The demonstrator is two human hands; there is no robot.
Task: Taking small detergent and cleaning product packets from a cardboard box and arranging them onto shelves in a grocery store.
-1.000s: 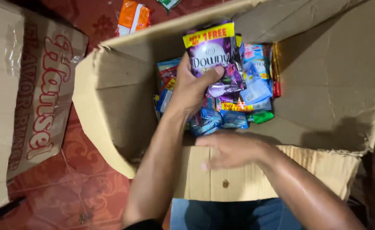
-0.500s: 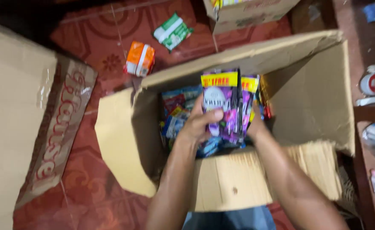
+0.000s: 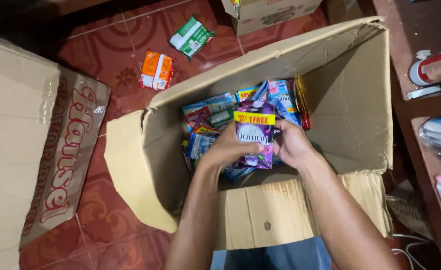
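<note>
Head camera looks down past two bare forearms into a large open brown cardboard box (image 3: 350, 115) on the red patterned tile floor (image 3: 100, 55). Nearest, the box's front flap (image 3: 280, 215) folds out toward the person's blue-clad lap. Above it, the left hand (image 3: 228, 147) and the right hand (image 3: 291, 145) both close on a purple plastic sachet pack with a yellow top strip (image 3: 254, 135), held upright between them just over the box's contents; the left hand's fingers wrap its left edge, the right hand's grip its right edge. Behind and under the pack lies a heap of blue and mixed-colour sachets (image 3: 208, 120) against the box's back wall. Left of the box rests a second flattened cardboard carton with red lettering (image 3: 55, 165). Farther off on the floor lie an orange packet (image 3: 156, 70) and a green-and-white packet (image 3: 191, 37), well apart from the box. Another small carton (image 3: 270, 12) stands at the top edge.
</note>
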